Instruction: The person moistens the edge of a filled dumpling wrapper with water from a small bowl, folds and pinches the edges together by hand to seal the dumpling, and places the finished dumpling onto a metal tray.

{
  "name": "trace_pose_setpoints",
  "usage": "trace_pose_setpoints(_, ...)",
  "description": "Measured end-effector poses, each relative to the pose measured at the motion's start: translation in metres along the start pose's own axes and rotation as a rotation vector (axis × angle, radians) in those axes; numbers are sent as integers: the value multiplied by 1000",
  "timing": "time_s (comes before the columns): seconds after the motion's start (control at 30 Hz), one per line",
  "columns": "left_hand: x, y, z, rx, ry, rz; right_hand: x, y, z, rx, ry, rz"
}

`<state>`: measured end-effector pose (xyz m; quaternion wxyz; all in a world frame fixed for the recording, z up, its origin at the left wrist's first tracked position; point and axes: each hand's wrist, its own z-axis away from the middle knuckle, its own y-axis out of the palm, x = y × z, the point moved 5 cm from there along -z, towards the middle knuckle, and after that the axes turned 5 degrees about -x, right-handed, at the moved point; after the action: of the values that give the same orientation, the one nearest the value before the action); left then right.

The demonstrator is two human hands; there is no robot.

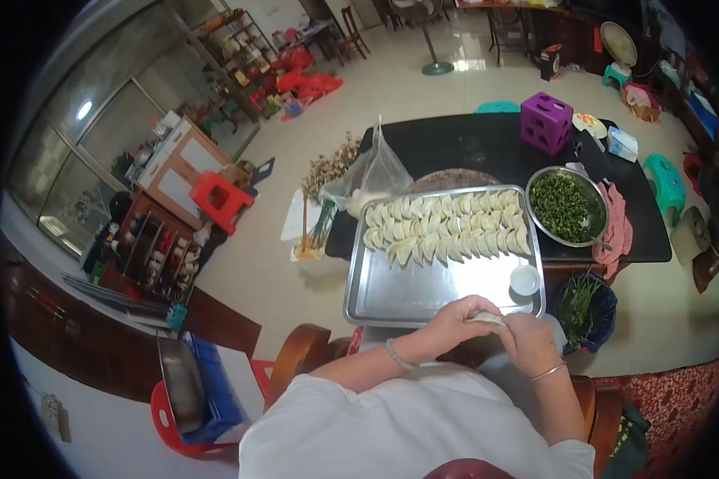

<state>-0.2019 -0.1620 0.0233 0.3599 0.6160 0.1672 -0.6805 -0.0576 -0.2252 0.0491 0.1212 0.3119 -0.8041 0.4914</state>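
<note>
Just past the near edge of the metal tray [391,297], both hands meet over a pale folded dumpling [487,318]. My left hand [460,321] pinches one end of it, and my right hand [531,342] has its fingers closed on the other end. Several finished dumplings [447,223] lie in rows across the far part of the tray. A small white bowl [525,280] sits in the tray's near right corner, close to my right hand. Right of the tray stands a metal bowl [601,235] of chopped green filling [566,207].
Under the tray is a dark table [643,231] holding a purple box [546,124], a pink cloth [617,227] and a plastic bag [383,172]. Below its right side, a bin [603,315] contains green stalks. A red stool [220,201] stands at left.
</note>
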Motion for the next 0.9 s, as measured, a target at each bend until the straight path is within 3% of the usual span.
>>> trace_pose_setpoints(0.17, -2, 0, 7, -13, -28, 54, 3, 8, 2, 89, -13, 86)
trace_pose_setpoints(0.5, 11, 4, 19, -129, 31, 202, 5, 11, 8, -92, 29, -87)
trace_pose_setpoints(0.67, 19, -3, 23, -194, 7, 203, 2, 12, 6, 87, 150, -111)
trace_pose_setpoints(0.9, 25, 5, 26, -159, -2, 195, 2, 21, 8, 51, 65, -109)
